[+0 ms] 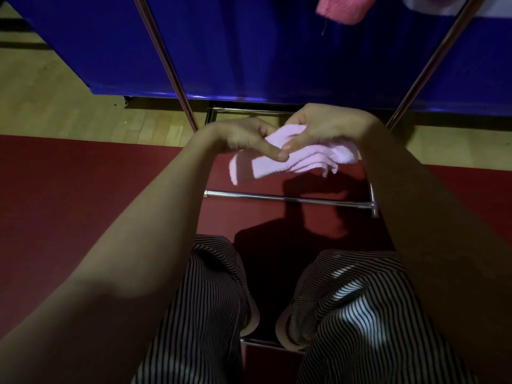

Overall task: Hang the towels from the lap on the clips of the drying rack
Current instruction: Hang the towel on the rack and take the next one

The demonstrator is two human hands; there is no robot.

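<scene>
Two bare forearms (124, 259) are stretched forward from the lower edge, above two legs in black-and-white striped trousers (360, 300). One pale pink towel (279, 164) is held between the two hands, out beyond the knees and clear of the floor. It is pinched by the left hand (238, 137) at its near edge, with the thumb laid on top and the fingers (279, 155) curled against the cloth. The right hand (324, 126) is closed over the bunched upper part, its thumb pressed onto the fabric just beside the left thumb, so that the two thumb tips are almost touching. The loose folds of the towel are draped down and to the right of the fingers.

Two slanted metal poles of the drying rack (166, 65) are seen, one to the left of the fingers and one to the right. One horizontal base bar (277, 199) lies below the fingers, and a second (243, 110) is seen just beyond them. One coral-pink cloth (343, 9) is hung above the fingers at the top edge; what it is fastened by cannot be told. A blue panel (249, 51) stands behind the rack. A dark red mat (83, 189) is spread beneath the hands, with wooden floor (69, 106) beyond it.
</scene>
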